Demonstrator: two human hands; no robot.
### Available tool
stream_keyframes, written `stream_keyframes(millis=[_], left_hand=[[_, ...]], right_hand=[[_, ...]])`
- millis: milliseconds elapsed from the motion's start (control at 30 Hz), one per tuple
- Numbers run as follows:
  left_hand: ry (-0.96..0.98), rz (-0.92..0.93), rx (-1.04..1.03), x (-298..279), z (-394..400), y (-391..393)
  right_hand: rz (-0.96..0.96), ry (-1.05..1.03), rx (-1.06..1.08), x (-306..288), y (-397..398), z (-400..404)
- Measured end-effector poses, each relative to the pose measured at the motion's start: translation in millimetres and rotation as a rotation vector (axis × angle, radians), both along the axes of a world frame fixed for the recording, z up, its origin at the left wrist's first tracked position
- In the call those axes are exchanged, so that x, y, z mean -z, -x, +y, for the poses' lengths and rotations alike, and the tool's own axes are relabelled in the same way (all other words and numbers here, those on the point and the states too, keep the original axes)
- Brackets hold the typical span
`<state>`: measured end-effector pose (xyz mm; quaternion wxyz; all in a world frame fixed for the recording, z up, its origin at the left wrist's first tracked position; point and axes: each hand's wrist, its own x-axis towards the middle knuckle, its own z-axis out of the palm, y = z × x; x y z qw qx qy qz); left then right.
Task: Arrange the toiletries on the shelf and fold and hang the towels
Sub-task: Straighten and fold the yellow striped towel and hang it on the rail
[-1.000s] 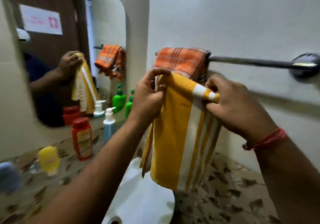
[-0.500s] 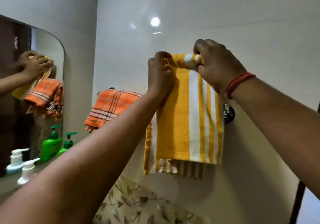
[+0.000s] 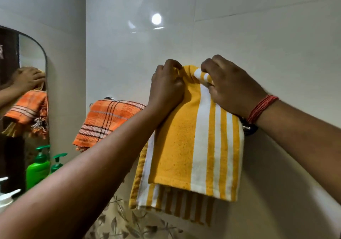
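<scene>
Lowered slightly, both hands (image 3: 167, 85) (image 3: 234, 89) pinch yellow towel's (image 3: 199, 146) top edge.

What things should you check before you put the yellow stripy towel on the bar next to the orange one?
1. Both hands holding the towel: ok. The left hand and right hand pinch the top edge of the yellow striped towel.
2. Towel folded: ok. It hangs doubled, with a second layer showing below the front one.
3. Towel lifted above the bar: ok. Its top edge is higher than the orange towel, which is draped over the bar.
4. Free space on the bar: cannot tell. The arms and yellow towel hide that stretch; only the bar's end mount shows.
5. Orange towel out of the way: ok. It sits to the left, apart from the yellow one.
</scene>
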<state>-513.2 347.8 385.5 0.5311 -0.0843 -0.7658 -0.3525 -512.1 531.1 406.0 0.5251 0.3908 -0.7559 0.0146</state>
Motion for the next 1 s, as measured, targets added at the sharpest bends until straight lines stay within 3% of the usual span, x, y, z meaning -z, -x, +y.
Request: stream_keyframes(millis=[100, 200, 267, 367, 500, 733, 800, 900, 1000], left_hand=[[-0.152, 0.019, 0.146, 0.7, -7.9, -4.8], [-0.208, 0.108, 0.267, 0.4, -16.1, -13.7], [-0.224, 0.129, 0.375, 1.5, -16.3, -24.6], [-0.230, 0.133, 0.481, 3.4, -20.2, -36.0], [-0.263, 0.112, 0.564, 0.2, -38.2, -48.6], [-0.258, -0.023, 0.666, 4.5, -55.6, -66.5], [-0.312, -0.071, 0.663, 4.4, -54.4, -72.5], [-0.461, -0.156, 0.706, 3.0, -51.4, -78.7], [-0.545, -0.186, 0.762, 0.6, -49.8, -84.2]], right_hand=[[-0.069, 0.163, 0.041, 3.6, -11.0, 2.3], [-0.051, 0.334, 0.277, 10.2, -25.6, 8.9], [-0.294, 0.468, 0.315, 14.7, -36.4, 11.2], [-0.566, 0.661, 0.133, 19.7, -49.4, 7.4], [-0.495, 0.766, -0.071, 20.2, -69.0, -1.7], [-0.394, 0.823, -0.181, 33.3, -95.1, -8.8], [-0.477, 0.927, -0.326, 35.9, -100.7, -12.5], [-0.735, 1.228, -0.719, 35.9, -110.5, -20.6], [-0.707, 1.381, -0.814, 36.8, -111.8, -26.6]])
